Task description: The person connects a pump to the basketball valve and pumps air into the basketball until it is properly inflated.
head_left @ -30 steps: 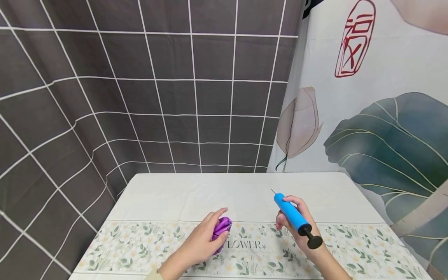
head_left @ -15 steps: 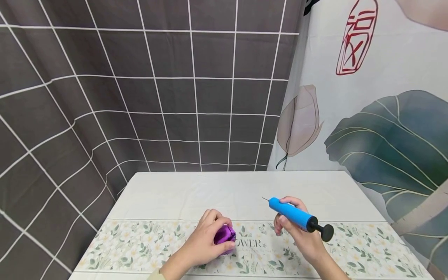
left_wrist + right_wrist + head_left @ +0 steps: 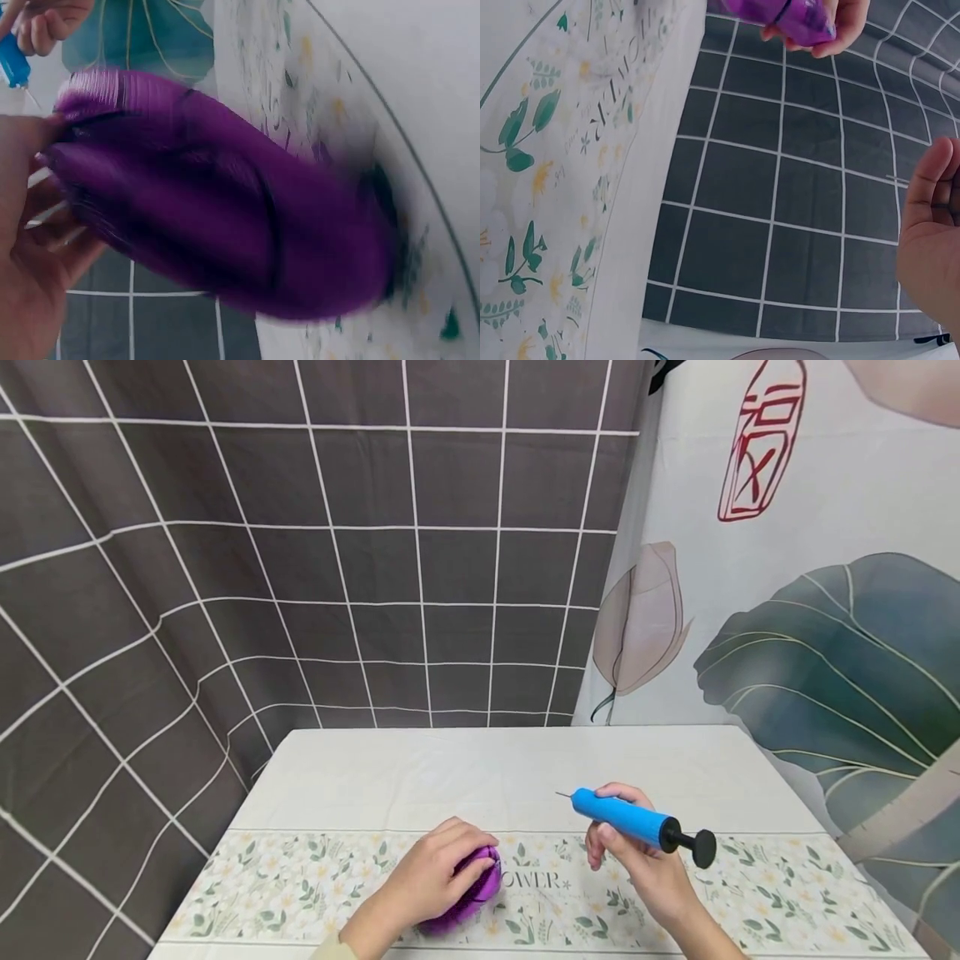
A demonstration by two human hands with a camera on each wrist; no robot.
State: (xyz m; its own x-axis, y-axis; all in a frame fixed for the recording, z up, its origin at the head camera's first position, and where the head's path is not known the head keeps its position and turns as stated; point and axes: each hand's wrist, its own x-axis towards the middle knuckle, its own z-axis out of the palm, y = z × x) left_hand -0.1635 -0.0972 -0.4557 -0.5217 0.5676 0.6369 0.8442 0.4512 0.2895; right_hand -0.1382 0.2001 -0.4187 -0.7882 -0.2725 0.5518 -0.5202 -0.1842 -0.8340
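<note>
In the head view, my left hand (image 3: 427, 878) grips a shiny purple deflated ball (image 3: 481, 888) by its edge, above the flowered band of the table. The left wrist view shows the same ball flattened and folded in, with dark seam lines and some blur; the thumb and fingers pinch one end of it. My right hand (image 3: 652, 870) holds a blue hand pump (image 3: 624, 818) with a black plunger handle (image 3: 703, 848) pointing right. The pump's thin needle (image 3: 562, 793) points left, beyond the ball. A gap separates the ball from the needle.
A white cloth with a flower-print band and lettering covers the table (image 3: 360, 777). Behind and to the left hangs a dark grid-patterned curtain (image 3: 375, 568). A white curtain (image 3: 720, 610) with leaf designs hangs at right.
The left hand has turned the ball, showing more of it below the fingers. The right hand has swung the pump from steeply slanted to nearly level, its needle moving left and down.
</note>
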